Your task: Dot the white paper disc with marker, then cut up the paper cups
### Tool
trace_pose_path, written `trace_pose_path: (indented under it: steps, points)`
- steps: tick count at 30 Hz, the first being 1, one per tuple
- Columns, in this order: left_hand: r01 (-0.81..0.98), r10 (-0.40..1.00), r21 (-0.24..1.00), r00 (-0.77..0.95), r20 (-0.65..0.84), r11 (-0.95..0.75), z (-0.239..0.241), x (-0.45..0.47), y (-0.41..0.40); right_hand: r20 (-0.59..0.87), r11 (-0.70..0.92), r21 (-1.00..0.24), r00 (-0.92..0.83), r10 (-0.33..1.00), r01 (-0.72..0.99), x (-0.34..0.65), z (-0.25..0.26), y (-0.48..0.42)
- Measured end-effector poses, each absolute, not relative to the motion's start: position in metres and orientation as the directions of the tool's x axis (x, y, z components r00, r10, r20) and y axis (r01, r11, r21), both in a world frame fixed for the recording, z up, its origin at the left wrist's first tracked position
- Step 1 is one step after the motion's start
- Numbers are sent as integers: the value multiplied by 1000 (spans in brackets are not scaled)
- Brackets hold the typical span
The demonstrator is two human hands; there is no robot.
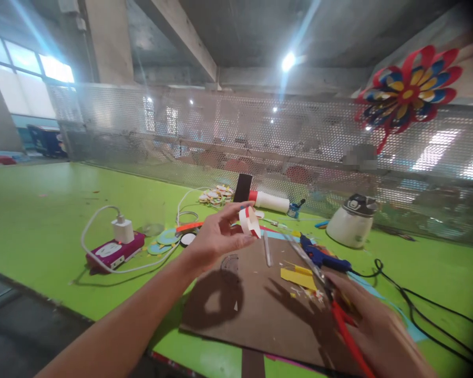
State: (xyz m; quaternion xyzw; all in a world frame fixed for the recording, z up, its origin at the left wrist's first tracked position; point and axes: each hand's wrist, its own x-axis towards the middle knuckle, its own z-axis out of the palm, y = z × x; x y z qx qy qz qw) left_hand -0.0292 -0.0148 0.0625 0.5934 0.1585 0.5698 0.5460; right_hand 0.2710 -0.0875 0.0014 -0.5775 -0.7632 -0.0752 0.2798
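Observation:
My left hand [215,233] is closed on a short white paper ring with red stripes [244,220], pinched between thumb and fingers above the cardboard. A pair of scissors with red handles [347,331] is in my right hand [378,320], at the lower right. Their blades point up and away, toward the cardboard's far side, apart from the ring. Below both hands lies a brown cardboard sheet [220,315] bearing yellow paper strips [297,278], small white and yellow scraps and a clear glue stick [268,249]. Close beyond the scissors rests a blue glue gun [325,257].
On the green table [43,210], a purple power strip [116,252] with a white charger stands left. A white roll [274,202] and paper discs [216,195] lie at the back. Right are a white container [350,223], a black cord [421,299] and a paper flower [408,92].

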Motion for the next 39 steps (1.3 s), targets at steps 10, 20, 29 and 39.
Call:
trace_pose_path:
  steps: [10, 20, 29, 39]
  points:
    - [-66, 760, 778, 178, 625, -625, 54, -25, -7, 609, 482, -199, -278, 743, 853, 254, -5, -102]
    - [101, 751, 749, 203, 629, -655, 40, -17, -6, 608, 521, -5, -411, 679, 854, 246, 10, -108]
    - [234, 610, 565, 240, 755, -791, 35, -12, -8, 619, 484, 32, -398, 678, 874, 234, 13, -110]
    - [201, 703, 674, 220, 676, -711, 36, -10, -10, 605, 503, 10, -406, 685, 864, 233, 11, -111]
